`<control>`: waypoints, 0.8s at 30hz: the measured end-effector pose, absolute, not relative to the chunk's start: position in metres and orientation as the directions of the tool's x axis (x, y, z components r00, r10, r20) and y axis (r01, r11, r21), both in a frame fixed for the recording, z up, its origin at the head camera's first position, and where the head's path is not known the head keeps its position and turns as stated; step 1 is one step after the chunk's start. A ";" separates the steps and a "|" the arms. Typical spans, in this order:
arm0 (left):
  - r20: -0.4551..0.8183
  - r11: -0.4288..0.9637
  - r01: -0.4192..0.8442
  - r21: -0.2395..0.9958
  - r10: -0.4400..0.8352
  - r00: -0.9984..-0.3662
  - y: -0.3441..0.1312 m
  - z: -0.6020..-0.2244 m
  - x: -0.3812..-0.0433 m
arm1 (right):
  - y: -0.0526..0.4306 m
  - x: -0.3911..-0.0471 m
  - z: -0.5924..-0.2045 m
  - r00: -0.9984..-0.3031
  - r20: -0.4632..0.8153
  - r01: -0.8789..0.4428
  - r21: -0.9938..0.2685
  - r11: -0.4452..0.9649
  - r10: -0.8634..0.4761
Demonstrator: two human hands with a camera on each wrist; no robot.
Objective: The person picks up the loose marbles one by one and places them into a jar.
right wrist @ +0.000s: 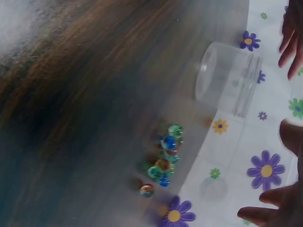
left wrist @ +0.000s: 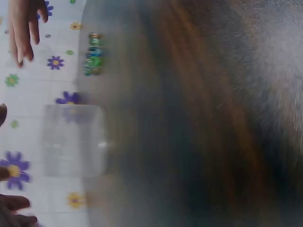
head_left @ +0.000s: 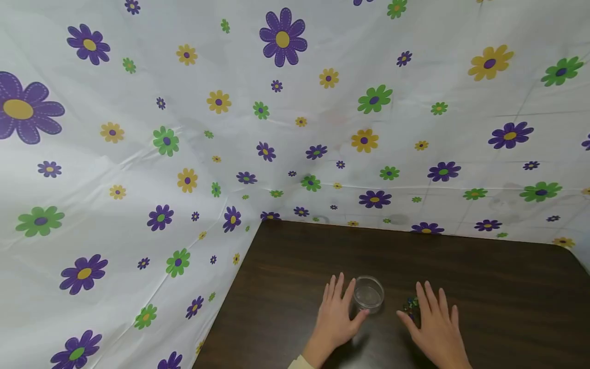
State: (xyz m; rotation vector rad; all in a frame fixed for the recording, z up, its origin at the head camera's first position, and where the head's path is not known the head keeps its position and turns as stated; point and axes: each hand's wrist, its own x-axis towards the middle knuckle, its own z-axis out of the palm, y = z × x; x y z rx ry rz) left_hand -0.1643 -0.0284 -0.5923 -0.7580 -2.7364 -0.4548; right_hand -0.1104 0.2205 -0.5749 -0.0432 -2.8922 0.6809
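Note:
A clear, round plastic jar (head_left: 369,294) stands upright on the dark table, and I see nothing inside it. My left hand (head_left: 335,316) is just left of the jar, fingers spread; whether it touches the jar I cannot tell. Several glass marbles (right wrist: 163,161) in green, blue and reddish brown lie clustered on the table to the right of the jar. My right hand (head_left: 435,325) hovers over the right side of these marbles with its fingers spread, hiding part of them in the head view. Neither hand holds anything.
The dark wood-grain table (head_left: 507,297) spreads out to the right and behind the hands. A white sheet (head_left: 313,128) printed with purple, green and yellow flowers hangs along the table's back and left edges.

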 end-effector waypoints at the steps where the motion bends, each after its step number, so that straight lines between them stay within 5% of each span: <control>1: 0.333 0.790 0.549 0.272 0.457 -0.824 -0.026 -0.596 -0.168 | 0.222 -0.110 -0.576 -0.978 0.197 -0.026 -0.447 0.894 0.069; 8: 0.305 0.645 0.577 0.501 0.492 -0.815 -0.012 -0.616 -0.191 | 0.239 -0.108 -0.586 -0.901 0.417 -0.100 -0.469 0.878 0.120; 24: 0.285 0.558 0.507 0.657 0.438 -0.852 0.009 -0.626 -0.200 | 0.281 -0.108 -0.601 -0.962 0.204 0.030 -0.582 0.812 0.181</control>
